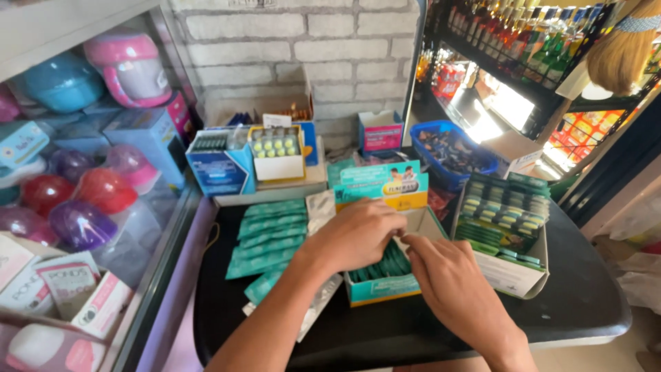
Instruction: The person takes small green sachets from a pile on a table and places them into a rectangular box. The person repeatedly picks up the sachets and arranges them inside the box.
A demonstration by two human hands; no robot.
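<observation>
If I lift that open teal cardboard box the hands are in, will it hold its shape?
Probably light: the open teal cardboard box holds only thin green strips. Its thin walls may flex, and the raised lid could flop. Both hands, left and right, reach inside; supporting underneath seems wise.

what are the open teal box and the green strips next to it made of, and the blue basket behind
Open teal box: looks like thin printed cardboard, with folded flaps and a matte face. Green strips: probably foil or plastic blister film, flat with a slight sheen. Blue basket: apparently moulded plastic, with a glossy, even-coloured rim.
</observation>
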